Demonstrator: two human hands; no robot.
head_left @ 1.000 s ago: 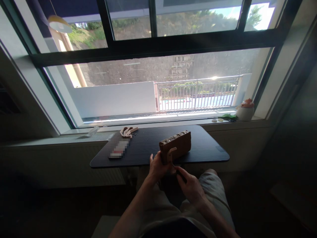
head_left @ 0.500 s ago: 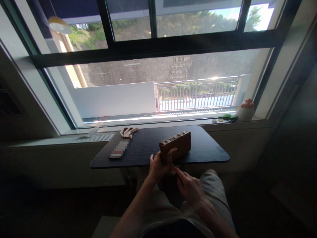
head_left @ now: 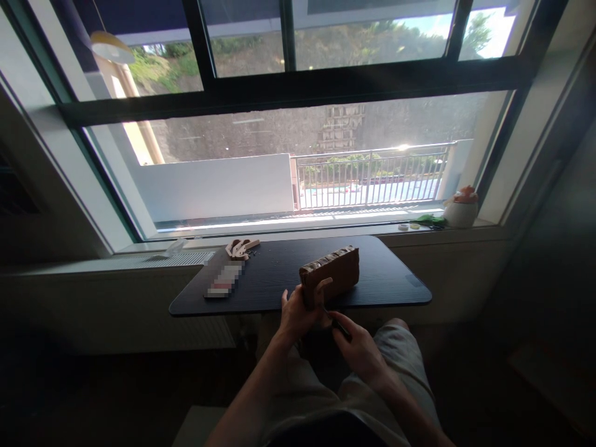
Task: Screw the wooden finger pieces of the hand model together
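Observation:
A brown box-shaped piece [head_left: 333, 276] with a patterned, ridged top edge stands tilted on the near part of the dark table [head_left: 274, 273]. Around its near end my left hand [head_left: 297, 315] is closed, thumb up on the left side. A small light-brown curved piece [head_left: 322, 287] sticks up against that end, beside my left fingers. Just right of it, my right hand [head_left: 359, 344] is closed on a dark-handled tool [head_left: 342, 328]. The tool's thin shaft points at the near end of the brown piece; its tip is too dim to make out.
Light wooden pieces [head_left: 241, 249] with small dark bits lie at the table's back left, near a blurred-out flat phone-like object [head_left: 225, 279]. On the windowsill stand a white pot [head_left: 460, 213] and green leaves [head_left: 428, 220]. A radiator [head_left: 186, 335] is below left.
My right hand has shifted slightly and turned its grip, so more of the dark handle shows. The brown piece and my left hand stay in place.

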